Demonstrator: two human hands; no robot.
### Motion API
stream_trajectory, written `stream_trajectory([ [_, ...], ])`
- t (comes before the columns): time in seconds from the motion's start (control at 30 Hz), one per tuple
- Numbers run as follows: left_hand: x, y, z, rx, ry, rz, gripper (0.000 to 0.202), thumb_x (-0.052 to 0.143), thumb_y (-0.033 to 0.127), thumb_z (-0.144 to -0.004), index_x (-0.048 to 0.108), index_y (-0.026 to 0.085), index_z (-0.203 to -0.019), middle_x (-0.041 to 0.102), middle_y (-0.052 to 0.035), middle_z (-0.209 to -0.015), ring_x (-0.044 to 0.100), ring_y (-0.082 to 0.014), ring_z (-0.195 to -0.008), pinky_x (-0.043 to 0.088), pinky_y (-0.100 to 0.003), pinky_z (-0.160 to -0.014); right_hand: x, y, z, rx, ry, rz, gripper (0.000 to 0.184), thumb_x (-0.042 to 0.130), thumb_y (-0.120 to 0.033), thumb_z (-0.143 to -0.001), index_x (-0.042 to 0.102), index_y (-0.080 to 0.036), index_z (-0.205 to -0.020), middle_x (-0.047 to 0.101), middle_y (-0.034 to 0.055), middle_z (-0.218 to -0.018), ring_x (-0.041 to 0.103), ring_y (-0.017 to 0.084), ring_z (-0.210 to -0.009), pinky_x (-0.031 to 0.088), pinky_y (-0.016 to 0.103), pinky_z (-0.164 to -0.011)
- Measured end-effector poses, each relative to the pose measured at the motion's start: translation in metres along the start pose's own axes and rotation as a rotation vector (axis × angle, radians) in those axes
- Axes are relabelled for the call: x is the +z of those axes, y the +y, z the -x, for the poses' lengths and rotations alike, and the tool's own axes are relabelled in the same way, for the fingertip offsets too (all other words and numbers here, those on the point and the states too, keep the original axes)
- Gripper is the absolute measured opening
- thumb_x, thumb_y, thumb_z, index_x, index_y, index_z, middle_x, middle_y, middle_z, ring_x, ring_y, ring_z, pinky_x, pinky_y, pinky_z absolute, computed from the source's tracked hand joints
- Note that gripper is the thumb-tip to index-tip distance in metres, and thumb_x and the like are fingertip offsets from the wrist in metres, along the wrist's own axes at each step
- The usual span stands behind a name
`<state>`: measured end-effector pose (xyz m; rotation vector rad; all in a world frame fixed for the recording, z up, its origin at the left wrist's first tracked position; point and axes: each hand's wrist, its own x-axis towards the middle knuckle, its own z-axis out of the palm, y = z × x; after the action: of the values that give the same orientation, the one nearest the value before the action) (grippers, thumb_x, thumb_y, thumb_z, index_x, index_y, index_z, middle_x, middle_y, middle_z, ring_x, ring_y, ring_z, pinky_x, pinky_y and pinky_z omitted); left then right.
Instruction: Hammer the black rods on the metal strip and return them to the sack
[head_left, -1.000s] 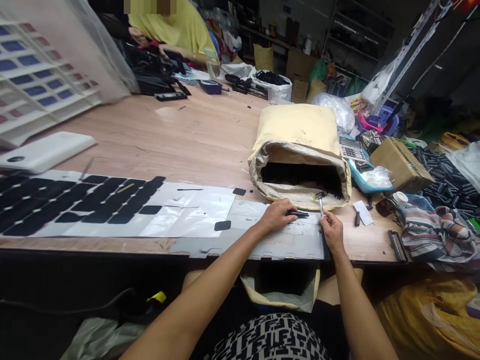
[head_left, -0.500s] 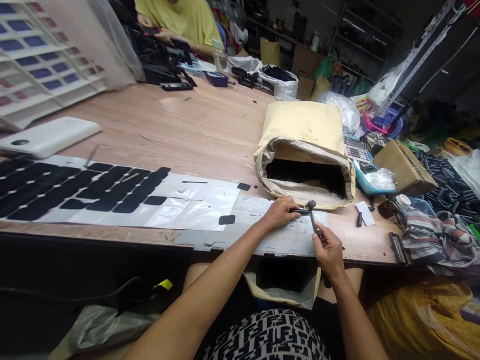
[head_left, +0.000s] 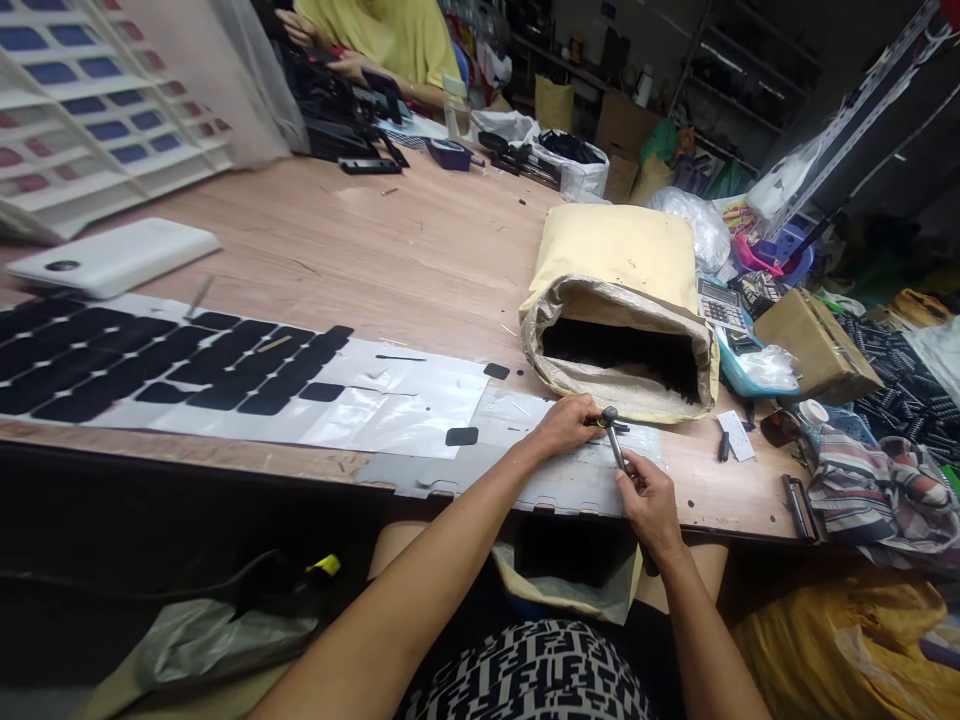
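My left hand (head_left: 574,425) is closed on a small black part (head_left: 621,429) above the grey sheet (head_left: 420,475), in front of the open sack. Most of that part is hidden by fingers and tool. Wrapped round a metal tool (head_left: 616,447), my right hand (head_left: 651,500) keeps its round head against or just over the black part; whether they touch I cannot tell. The shaft is silvery, and a dark end shows below my palm. The cream sack (head_left: 615,240) lies on its side, its mouth towards me, with dark contents inside.
Rows of black rounded pads (head_left: 217,375) lie on white sheets to the left, near a white power bank (head_left: 112,258). To the right are a calculator (head_left: 721,303), a cardboard box (head_left: 817,340) and striped cloth (head_left: 862,490). A person in yellow (head_left: 382,40) works across the table (head_left: 375,240).
The tool's head has shifted slightly left and towards my left hand, the right hand moving with it. The whole scene has slid a little right as the camera turned.
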<state>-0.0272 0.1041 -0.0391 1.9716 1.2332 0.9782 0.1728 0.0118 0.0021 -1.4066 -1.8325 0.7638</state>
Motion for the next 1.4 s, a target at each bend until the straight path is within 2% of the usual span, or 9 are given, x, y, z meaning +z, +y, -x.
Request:
stream_trajectory([
  [0.13, -0.001, 0.000, 0.000, -0.005, -0.006, -0.023, 0.018, 0.074, 0.026, -0.079, 0.079, 0.023, -0.096, 0.063, -0.0015, -0.085, 0.060, -0.0174, -0.084, 0.046, -0.029, -0.081, -0.005, 0.006, -0.013, 0.061, 0.062, -0.030, 0.041, 0.062, -0.036, -0.085, 0.072, -0.016, -0.119, 0.065, 0.0034, -0.084, 0.051, 0.012, -0.062, 0.046, 0.025, -0.061],
  [0.27, 0.000, -0.002, -0.001, -0.039, -0.005, -0.016, 0.021, 0.074, 0.028, -0.079, 0.079, 0.021, -0.098, 0.066, -0.0031, -0.090, 0.062, -0.0185, -0.087, 0.048, -0.030, -0.083, -0.013, 0.009, -0.024, 0.095, 0.120, -0.045, 0.043, 0.062, -0.037, -0.084, 0.071, -0.015, -0.120, 0.063, 0.0024, -0.082, 0.048, 0.010, -0.058, 0.044, 0.024, -0.057],
  [0.5, 0.000, -0.001, -0.001, -0.040, 0.003, 0.001, 0.010, 0.074, 0.026, -0.077, 0.078, 0.021, -0.085, 0.064, -0.0012, -0.084, 0.060, -0.0165, -0.080, 0.047, -0.028, -0.077, -0.005, 0.002, -0.006, -0.025, 0.002, -0.049, 0.035, 0.062, -0.032, -0.086, 0.073, -0.020, -0.117, 0.066, 0.0040, -0.085, 0.055, 0.014, -0.067, 0.049, 0.027, -0.064],
  [0.63, -0.002, 0.002, 0.001, -0.045, -0.001, 0.008, 0.011, 0.074, 0.025, -0.077, 0.078, 0.022, -0.087, 0.063, -0.0007, -0.082, 0.060, -0.0164, -0.080, 0.047, -0.028, -0.076, -0.001, 0.006, -0.004, 0.007, 0.005, -0.061, 0.033, 0.062, -0.032, -0.085, 0.074, -0.020, -0.114, 0.064, 0.0024, -0.081, 0.054, 0.013, -0.065, 0.048, 0.026, -0.063],
  [0.97, -0.010, 0.006, 0.004, 0.011, -0.083, -0.027, 0.017, 0.072, 0.031, -0.082, 0.077, 0.022, -0.095, 0.067, -0.0026, -0.091, 0.061, -0.0201, -0.091, 0.046, -0.033, -0.086, -0.006, 0.030, -0.016, 0.164, 0.087, -0.459, 0.040, 0.067, -0.039, -0.081, 0.069, -0.016, -0.113, 0.059, -0.0031, -0.070, 0.051, 0.009, -0.051, 0.043, 0.023, -0.051],
  [1.07, -0.018, 0.022, 0.027, 0.076, -0.160, 0.021, 0.016, 0.073, 0.035, -0.084, 0.077, 0.025, -0.096, 0.067, -0.0039, -0.102, 0.059, -0.0218, -0.103, 0.046, -0.036, -0.096, -0.008, 0.031, -0.016, 0.174, 0.098, -0.507, 0.041, 0.067, -0.041, -0.079, 0.069, -0.016, -0.112, 0.062, -0.0028, -0.069, 0.052, 0.009, -0.050, 0.045, 0.024, -0.050],
  [1.17, -0.016, 0.041, 0.070, 0.117, -0.232, 0.001, 0.015, 0.077, 0.038, -0.081, 0.078, 0.030, -0.094, 0.060, -0.0050, -0.131, 0.052, -0.0271, -0.124, 0.043, -0.043, -0.107, -0.009, 0.032, -0.015, 0.179, 0.107, -0.523, 0.042, 0.068, -0.042, -0.079, 0.069, -0.016, -0.112, 0.062, -0.0030, -0.069, 0.053, 0.010, -0.050, 0.045, 0.024, -0.050],
  [1.3, 0.005, 0.057, 0.128, 0.122, -0.248, -0.196, 0.021, 0.083, 0.031, -0.074, 0.078, 0.031, -0.094, 0.042, -0.0042, -0.156, 0.037, -0.0366, -0.142, 0.035, -0.056, -0.114, -0.006, 0.031, -0.014, 0.172, 0.099, -0.538, 0.039, 0.069, -0.040, -0.078, 0.069, -0.016, -0.110, 0.061, -0.0031, -0.070, 0.052, 0.009, -0.050, 0.044, 0.023, -0.050],
  [1.4, 0.018, 0.061, 0.144, 0.133, -0.203, -0.301, 0.035, 0.088, 0.036, -0.067, 0.076, 0.028, -0.099, 0.041, -0.0095, -0.157, 0.035, -0.0415, -0.142, 0.032, -0.061, -0.114, -0.003, 0.030, -0.012, 0.178, 0.078, -0.519, 0.039, 0.069, -0.038, -0.079, 0.069, -0.016, -0.110, 0.058, -0.0035, -0.070, 0.052, 0.008, -0.051, 0.043, 0.022, -0.050],
])
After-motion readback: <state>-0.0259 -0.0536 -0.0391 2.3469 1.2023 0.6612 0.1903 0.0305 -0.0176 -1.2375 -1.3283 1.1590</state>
